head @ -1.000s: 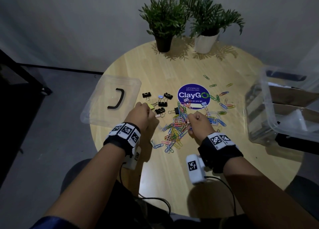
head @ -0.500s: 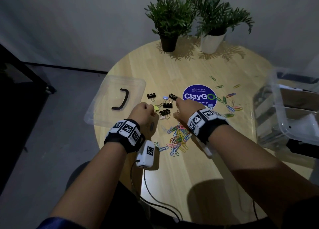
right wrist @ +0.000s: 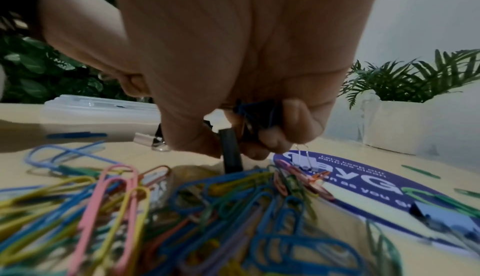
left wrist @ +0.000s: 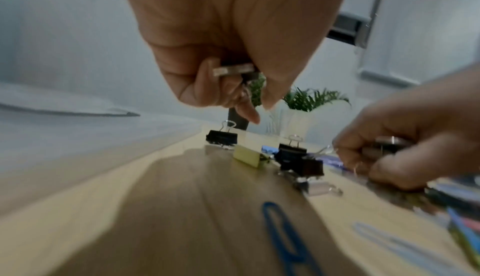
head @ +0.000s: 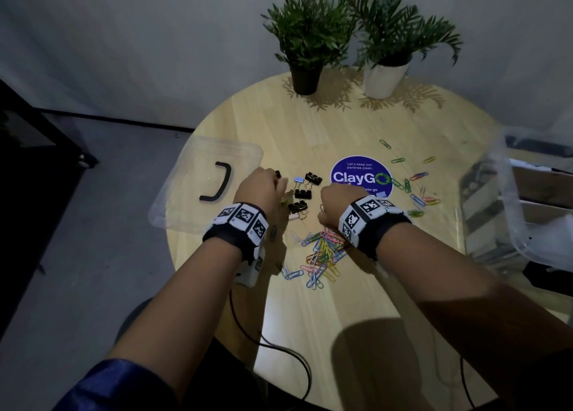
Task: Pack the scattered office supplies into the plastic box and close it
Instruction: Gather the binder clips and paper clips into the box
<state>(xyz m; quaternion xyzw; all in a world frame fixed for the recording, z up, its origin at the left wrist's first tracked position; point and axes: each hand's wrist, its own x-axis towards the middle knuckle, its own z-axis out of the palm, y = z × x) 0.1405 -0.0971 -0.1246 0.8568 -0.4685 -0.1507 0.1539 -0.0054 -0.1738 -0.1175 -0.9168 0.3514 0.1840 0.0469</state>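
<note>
Several black binder clips (head: 302, 193) lie mid-table, with a yellow clip (left wrist: 246, 155) and a silver clip (left wrist: 319, 187) among them. My left hand (head: 276, 182) hovers over the leftmost black clip (left wrist: 222, 136); its curled fingers (left wrist: 249, 108) hold gathered binder clips (left wrist: 233, 70) in the fist. My right hand (head: 336, 199) sits just right of the cluster, gripping a black binder clip (right wrist: 231, 149) and some wire clips in its curled fingers. A heap of coloured paper clips (head: 322, 249) lies below the right wrist. The clear plastic box (head: 511, 218) stands open at the right edge.
The clear lid (head: 204, 178) with a black handle lies at the table's left edge. Two potted plants (head: 305, 38) (head: 387, 54) stand at the back. A round blue sticker (head: 361, 176) marks the middle, with loose paper clips (head: 415, 190) to its right.
My right hand left the paper-clip heap and moved left and forward to the binder clips. My left hand crept forward toward the leftmost black clip, still fisted.
</note>
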